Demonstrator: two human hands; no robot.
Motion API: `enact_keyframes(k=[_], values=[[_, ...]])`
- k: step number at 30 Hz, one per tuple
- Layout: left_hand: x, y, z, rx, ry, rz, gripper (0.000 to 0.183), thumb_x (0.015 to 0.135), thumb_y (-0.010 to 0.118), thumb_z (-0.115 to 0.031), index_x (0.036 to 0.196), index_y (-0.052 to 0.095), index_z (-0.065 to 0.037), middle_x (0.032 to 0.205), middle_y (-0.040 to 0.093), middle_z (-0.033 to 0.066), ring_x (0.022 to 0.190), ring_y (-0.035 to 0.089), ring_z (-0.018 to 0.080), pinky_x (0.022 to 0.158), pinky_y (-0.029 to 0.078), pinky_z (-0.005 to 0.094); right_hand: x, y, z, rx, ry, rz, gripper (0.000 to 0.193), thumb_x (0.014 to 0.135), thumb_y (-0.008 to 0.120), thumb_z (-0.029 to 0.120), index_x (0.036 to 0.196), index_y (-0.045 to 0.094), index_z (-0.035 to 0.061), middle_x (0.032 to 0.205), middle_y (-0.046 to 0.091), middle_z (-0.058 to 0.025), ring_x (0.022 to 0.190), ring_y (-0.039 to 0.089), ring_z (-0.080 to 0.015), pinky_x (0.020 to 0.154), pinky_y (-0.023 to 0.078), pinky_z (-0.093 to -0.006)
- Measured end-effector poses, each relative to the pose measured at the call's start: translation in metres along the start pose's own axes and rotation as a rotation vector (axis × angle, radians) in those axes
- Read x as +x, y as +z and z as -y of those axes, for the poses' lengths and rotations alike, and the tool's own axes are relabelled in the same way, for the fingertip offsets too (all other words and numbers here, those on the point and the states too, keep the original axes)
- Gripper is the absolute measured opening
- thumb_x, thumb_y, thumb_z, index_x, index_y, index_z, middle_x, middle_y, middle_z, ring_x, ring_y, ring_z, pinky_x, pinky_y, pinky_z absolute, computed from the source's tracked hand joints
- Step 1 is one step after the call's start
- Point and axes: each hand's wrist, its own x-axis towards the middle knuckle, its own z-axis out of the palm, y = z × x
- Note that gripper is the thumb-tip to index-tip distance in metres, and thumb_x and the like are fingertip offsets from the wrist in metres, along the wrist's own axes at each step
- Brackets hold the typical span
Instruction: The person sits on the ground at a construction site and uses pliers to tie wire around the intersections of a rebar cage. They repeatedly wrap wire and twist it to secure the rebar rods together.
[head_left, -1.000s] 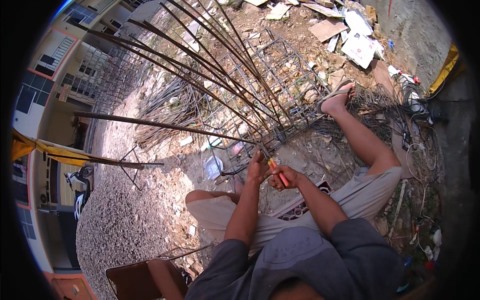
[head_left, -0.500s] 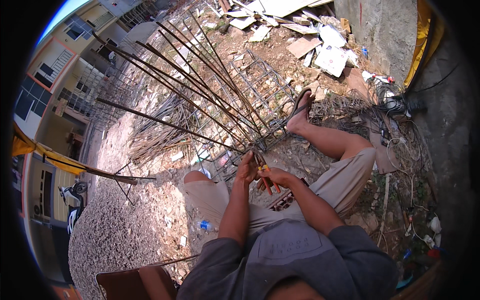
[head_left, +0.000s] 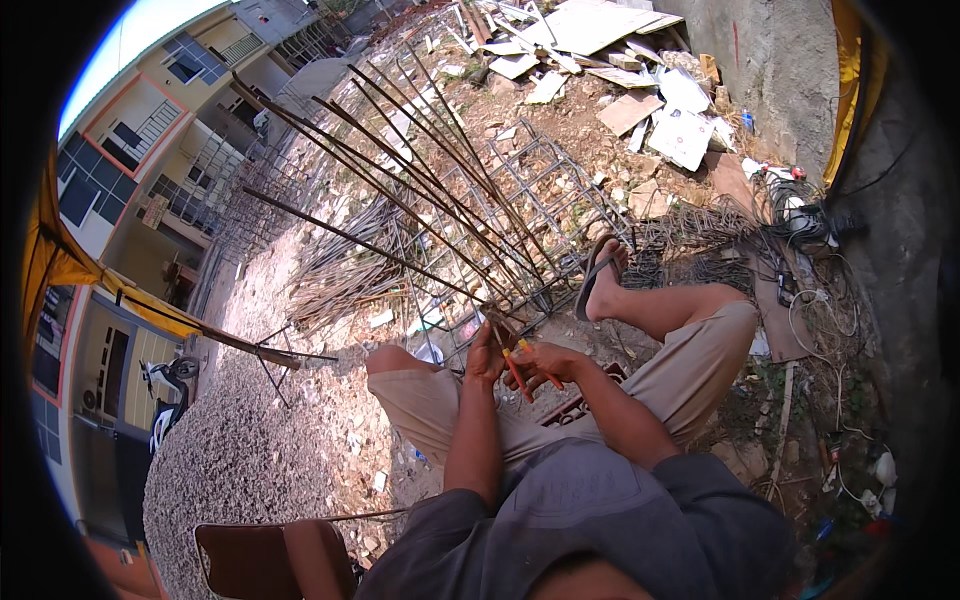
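Note:
My right hand point(head_left: 553, 362) holds a pair of pincers with orange-red and yellow handles point(head_left: 530, 375), their jaws toward the steel bars. Its fingers curl around the handles, which stand somewhat apart. My left hand point(head_left: 484, 354) is just left of the pincers, fingers bent, close to the base of the bars; whatever it pinches is too small to make out. Long rusty reinforcing bars point(head_left: 420, 195) run from a tied steel cage point(head_left: 560, 180) beyond my hands and fan out up to the left.
A pile of broken boards point(head_left: 610, 60) lies at the far right beside a concrete wall point(head_left: 760, 70). Gravel point(head_left: 250, 470) is heaped on the left, near a brown chair point(head_left: 250, 560). Tangled cables point(head_left: 800, 220) lie by the right wall. My sandalled foot point(head_left: 603, 280) rests near the cage.
The view has tilted, so the bars and rubble sit lower and farther right. The pincers' handles look more spread, and my left hand has drawn slightly away from them.

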Motion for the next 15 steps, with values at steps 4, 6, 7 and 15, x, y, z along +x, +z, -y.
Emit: enact_keyframes(k=[4,6,7,15], values=[[0.001,0.002,-0.020,0.106,0.017,-0.007,0.023,0.102,0.054,-0.030,0.114,0.058,-0.010,0.103,0.064,0.0047,0.098,0.062,0.0234,0.090,0.051,0.0424,0.019,-0.003,-0.006,-0.210,-0.071,-0.098,0.037,0.099,0.056,0.037,0.109,0.061,0.0016,0.098,0.069,-0.0137,0.080,0.065,-0.0228,0.064,0.055,-0.0377],[0.016,0.017,-0.019,0.171,0.050,-0.079,0.021,0.101,0.054,-0.028,0.111,0.058,-0.010,0.101,0.064,0.0041,0.095,0.063,0.0229,0.086,0.052,0.0415,0.037,-0.030,-0.008,-0.371,-0.153,-0.232,0.031,0.098,0.055,0.032,0.105,0.063,0.0025,0.089,0.067,-0.0101,0.070,0.062,-0.0204,0.061,0.052,-0.0359],[0.010,-0.006,-0.023,0.225,0.075,-0.173,0.020,0.101,0.054,-0.027,0.110,0.058,-0.009,0.100,0.064,0.0042,0.094,0.063,0.0224,0.083,0.053,0.0407,0.042,-0.011,-0.001,-0.394,-0.105,-0.237,0.030,0.098,0.056,0.032,0.102,0.061,0.0032,0.084,0.065,-0.0084,0.067,0.061,-0.0195,0.060,0.052,-0.0364],[0.050,-0.027,0.036,0.331,-0.008,-0.527,0.018,0.099,0.060,-0.025,0.101,0.062,-0.007,0.091,0.069,0.0038,0.077,0.067,0.0162,0.064,0.054,0.0278,0.073,-0.026,-0.010,-0.441,-0.206,-0.756,0.029,0.096,0.057,0.031,0.104,0.056,0.0027,0.079,0.064,-0.0119,0.070,0.065,-0.0254,0.068,0.052,-0.0439]])
